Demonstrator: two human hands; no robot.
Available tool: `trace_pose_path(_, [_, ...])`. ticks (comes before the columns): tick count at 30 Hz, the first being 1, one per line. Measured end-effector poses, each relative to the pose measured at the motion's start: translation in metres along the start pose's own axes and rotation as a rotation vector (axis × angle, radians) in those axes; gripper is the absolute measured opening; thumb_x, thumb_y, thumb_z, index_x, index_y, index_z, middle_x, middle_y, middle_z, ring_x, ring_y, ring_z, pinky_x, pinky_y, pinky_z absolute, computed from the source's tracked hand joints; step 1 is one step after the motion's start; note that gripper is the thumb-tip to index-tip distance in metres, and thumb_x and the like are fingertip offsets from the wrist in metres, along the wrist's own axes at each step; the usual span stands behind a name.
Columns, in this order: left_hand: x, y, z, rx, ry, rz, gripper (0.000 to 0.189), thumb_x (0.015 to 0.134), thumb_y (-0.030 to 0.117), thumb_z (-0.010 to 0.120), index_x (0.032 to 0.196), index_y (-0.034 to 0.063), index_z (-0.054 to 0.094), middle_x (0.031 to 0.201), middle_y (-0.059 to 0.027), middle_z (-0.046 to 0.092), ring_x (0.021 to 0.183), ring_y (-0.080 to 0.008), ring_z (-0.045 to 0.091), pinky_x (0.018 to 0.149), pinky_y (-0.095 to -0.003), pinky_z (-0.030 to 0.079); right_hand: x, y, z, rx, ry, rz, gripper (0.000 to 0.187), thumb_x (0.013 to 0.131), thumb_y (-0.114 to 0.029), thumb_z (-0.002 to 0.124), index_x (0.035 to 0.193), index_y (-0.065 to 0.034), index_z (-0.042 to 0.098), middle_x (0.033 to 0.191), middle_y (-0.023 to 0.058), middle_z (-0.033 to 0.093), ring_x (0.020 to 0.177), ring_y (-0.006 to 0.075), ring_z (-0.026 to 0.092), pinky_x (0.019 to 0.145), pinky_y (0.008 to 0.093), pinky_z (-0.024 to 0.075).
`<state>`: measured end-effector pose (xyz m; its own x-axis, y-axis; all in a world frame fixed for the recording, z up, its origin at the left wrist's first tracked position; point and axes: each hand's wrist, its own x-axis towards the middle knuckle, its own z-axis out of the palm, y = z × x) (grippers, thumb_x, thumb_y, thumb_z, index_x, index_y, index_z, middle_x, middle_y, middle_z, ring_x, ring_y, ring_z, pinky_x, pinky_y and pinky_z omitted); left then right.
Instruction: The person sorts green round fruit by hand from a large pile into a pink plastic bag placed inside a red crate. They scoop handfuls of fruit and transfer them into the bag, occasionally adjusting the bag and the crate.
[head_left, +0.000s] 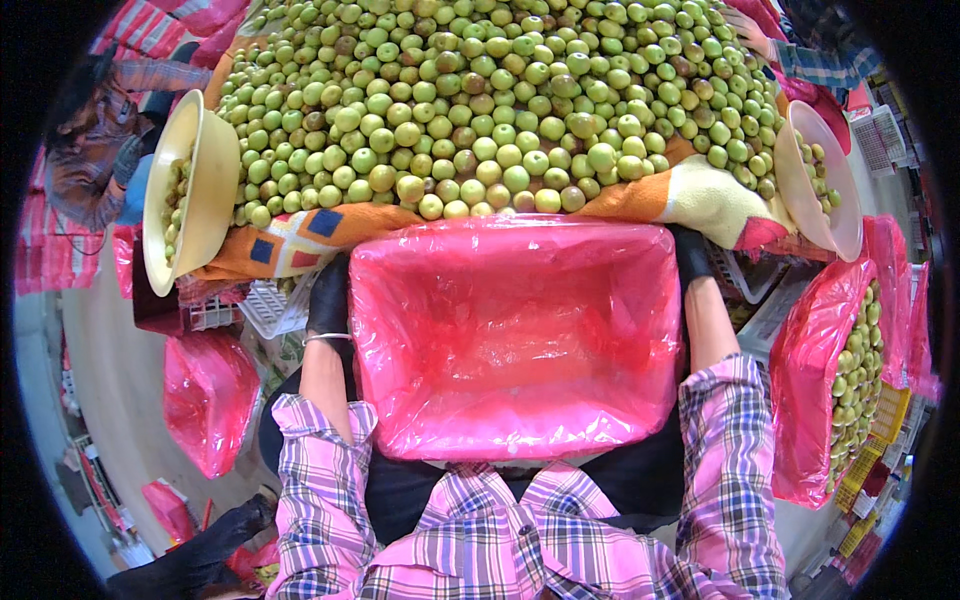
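Observation:
A rectangular crate lined with pink plastic film (517, 337) rests at my lap, with nothing lying inside it. Dark-gloved, my left hand (328, 300) is against the crate's left side, its fingers hidden beneath the film's edge. My right hand (691, 255), also in a dark glove, is at the opposite side near the far corner, fingers likewise out of sight. Both hands appear to hold the crate between them. Just beyond its far rim spreads a large heap of green, partly brown-blushed jujube-like fruit (480, 112) on an orange patterned blanket (330, 232).
Yellow basin (214, 187) and pale basin (817, 180), both with fruit, tilt at the heap's sides. At right stands a pink-lined crate full of fruit (855, 382). A pink-lined container (210, 401) is at left. Co-workers' arms (161, 75) and a hand (750, 34) flank the heap.

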<state>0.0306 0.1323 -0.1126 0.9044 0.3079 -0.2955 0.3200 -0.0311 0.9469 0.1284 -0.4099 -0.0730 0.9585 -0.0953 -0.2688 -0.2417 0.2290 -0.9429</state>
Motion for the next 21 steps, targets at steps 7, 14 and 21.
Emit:
trace_pose_path(7, [-0.080, 0.045, 0.005, 0.442, 0.052, 0.191, 0.028, 0.093, 0.024, 0.055, 0.107, 0.0013, 0.063, 0.103, -0.0124, 0.066, 0.095, -0.0235, 0.062, 0.085, -0.0339, 0.047, -0.001, -0.014, 0.012, -0.255, -0.032, -0.022, 0.028, 0.089, -0.020, 0.059, 0.110, -0.0020, 0.063, 0.104, 0.0077, 0.064, 0.094, 0.0179, 0.059, 0.086, 0.0307, 0.0466])
trace_pose_path(14, [-0.158, 0.097, 0.017, 1.186, -0.063, -0.048, 0.032, 0.083, 0.039, 0.062, 0.087, 0.0070, 0.066, 0.081, -0.0192, 0.065, 0.079, -0.0380, 0.063, 0.068, -0.0455, 0.049, -0.095, -0.079, -0.024, -0.404, -0.169, 0.374, 0.021, 0.088, -0.018, 0.059, 0.101, -0.0021, 0.065, 0.090, 0.0020, 0.065, 0.075, 0.0147, 0.058, 0.069, 0.0292, 0.0477])
trace_pose_path(21, [-0.191, 0.073, -0.011, 1.296, -0.172, 0.056, 0.026, 0.080, 0.034, 0.062, 0.079, 0.0085, 0.069, 0.079, -0.0177, 0.065, 0.076, -0.0365, 0.063, 0.067, -0.0453, 0.049, -0.119, -0.050, -0.043, -0.842, -0.071, 0.015, 0.023, 0.085, -0.021, 0.061, 0.077, -0.0004, 0.063, 0.066, 0.0008, 0.055, 0.063, 0.0099, 0.048, 0.060, 0.0285, 0.0431])
